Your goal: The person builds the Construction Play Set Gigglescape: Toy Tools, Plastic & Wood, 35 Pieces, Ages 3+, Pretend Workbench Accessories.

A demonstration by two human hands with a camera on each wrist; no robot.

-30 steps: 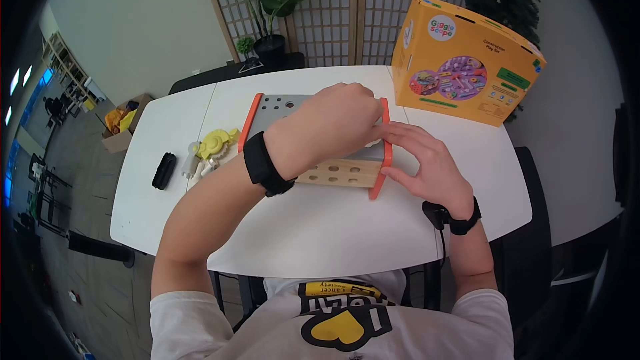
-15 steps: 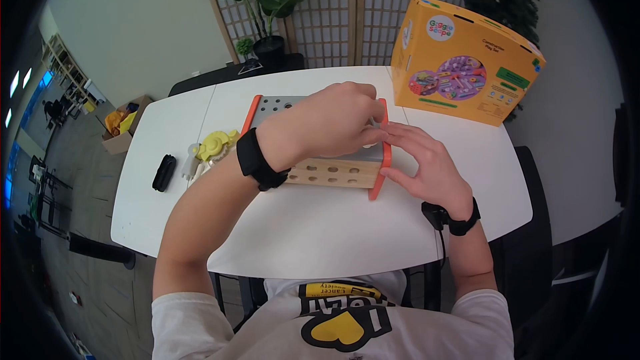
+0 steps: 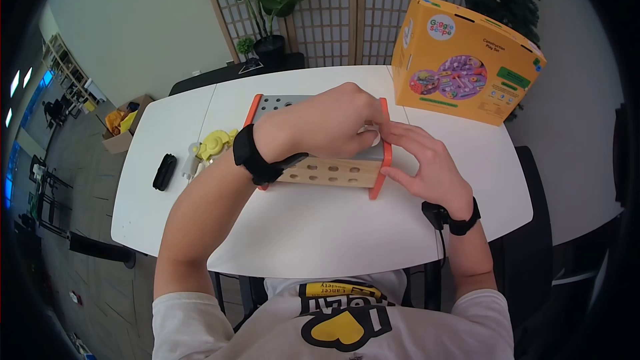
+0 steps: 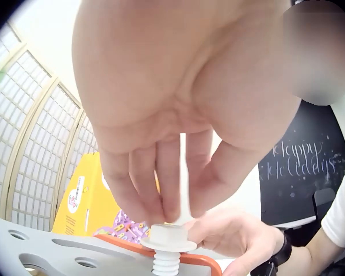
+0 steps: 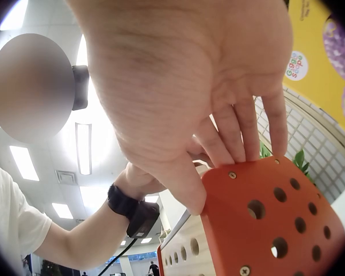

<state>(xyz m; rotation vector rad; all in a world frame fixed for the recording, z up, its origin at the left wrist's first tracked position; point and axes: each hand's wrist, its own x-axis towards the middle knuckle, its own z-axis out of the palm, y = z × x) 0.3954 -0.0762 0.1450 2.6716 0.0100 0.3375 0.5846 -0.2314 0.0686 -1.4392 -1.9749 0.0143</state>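
Observation:
My left hand [image 3: 327,123] reaches over the right end of a toy workbench with a grey perforated top [image 4: 52,253], wooden front [image 3: 333,173] and orange side panels [image 5: 264,213]. Its thumb and fingertips pinch the head of a white, flanged toy bolt [image 4: 168,240], whose threaded shank points down at the grey top. My right hand [image 3: 430,160] lies at the right side panel, fingers fairly straight along the top edge and thumb against the front edge. Its fingertips are close beside the left hand's. The forearm hides part of the bench top.
Yellow and off-white toy pieces [image 3: 217,145] lie left of the bench, beside a black case [image 3: 165,172]. A large yellow play-set box [image 3: 467,60] stands at the back right of the white table [image 3: 300,240]. A potted plant [image 3: 269,47] is behind.
My left hand has turned at the wrist and its wrist has shifted slightly left and down, so the white bolt shows more between its fingers. The right hand stays in place.

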